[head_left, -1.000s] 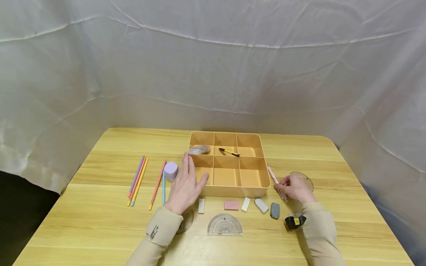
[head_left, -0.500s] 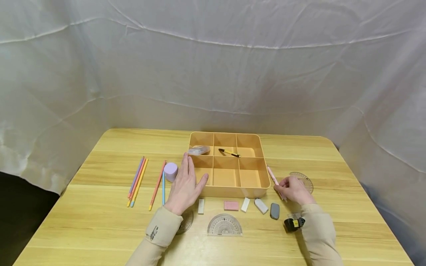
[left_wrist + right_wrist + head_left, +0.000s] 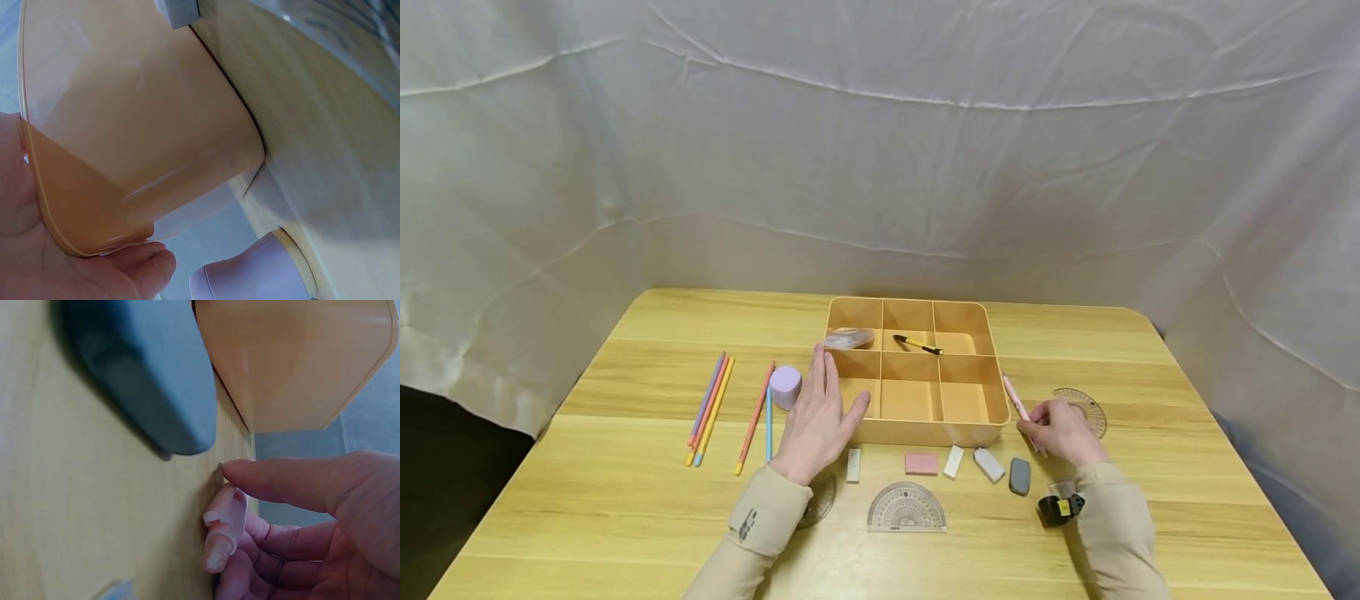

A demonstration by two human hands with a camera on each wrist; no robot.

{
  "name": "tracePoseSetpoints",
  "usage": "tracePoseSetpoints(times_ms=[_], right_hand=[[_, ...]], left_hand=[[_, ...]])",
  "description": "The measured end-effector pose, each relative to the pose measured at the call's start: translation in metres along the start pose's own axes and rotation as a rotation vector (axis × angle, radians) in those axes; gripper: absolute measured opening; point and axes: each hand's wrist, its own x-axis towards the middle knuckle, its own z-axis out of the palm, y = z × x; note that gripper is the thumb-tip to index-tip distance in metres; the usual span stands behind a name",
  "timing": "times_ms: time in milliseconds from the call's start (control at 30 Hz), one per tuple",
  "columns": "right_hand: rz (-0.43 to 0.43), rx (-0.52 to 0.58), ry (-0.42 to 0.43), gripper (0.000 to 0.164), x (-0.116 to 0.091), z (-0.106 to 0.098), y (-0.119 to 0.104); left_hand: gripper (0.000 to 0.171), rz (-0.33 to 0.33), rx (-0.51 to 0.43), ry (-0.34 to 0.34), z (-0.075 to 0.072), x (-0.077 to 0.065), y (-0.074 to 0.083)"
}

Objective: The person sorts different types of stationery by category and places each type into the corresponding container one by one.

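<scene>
From my remote station I report, nearest first, the grey eraser [image 3: 1019, 476]: the right wrist view shows its thick flank close up, the head view chiefly its top. Beyond it the right hand [image 3: 1063, 429] pinches the pink pen [image 3: 1015, 397]; the right wrist view shows the pen's notched near end between thumb and curled fingers, largely hidden from the head view. The pen lies along the right side of the tray [image 3: 925, 432]; whether its far end touches the wall I cannot tell. The left hand [image 3: 816, 421] rests on the tray's near left corner, fingers straight along the left rim, thumb extended. Only the left wrist view shows a yellowish base on the purple cylinder [image 3: 786, 387].

Against one second earlier, the right sleeve [image 3: 1116, 508] and the black unit [image 3: 1056, 511] beside its cuff sit slightly closer to the grey eraser; left hand and tray are unchanged.

Clearances: the near protractor [image 3: 907, 510] lies before the tray, the pink eraser [image 3: 921, 463] between them. Bare wood of the table [image 3: 1187, 467] runs from the far protractor [image 3: 1092, 410] to the right edge. The tray's far rim stands near the back edge, grey cloth [image 3: 925, 167] behind.
</scene>
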Motion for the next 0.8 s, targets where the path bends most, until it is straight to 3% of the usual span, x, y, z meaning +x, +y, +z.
tracePoseSetpoints(times_ms=[467, 800], right_hand=[[-0.033, -0.071, 0.067, 0.020, -0.0016, 0.0031, 0.0000], [-0.049, -0.064, 0.089, 0.023, -0.0029, 0.0052, 0.0022]], left_hand=[[0.088, 0.004, 0.002, 0.000, -0.0005, 0.0001, 0.0008], [0.088, -0.009, 0.000, -0.015, -0.0003, 0.0002, 0.0001]])
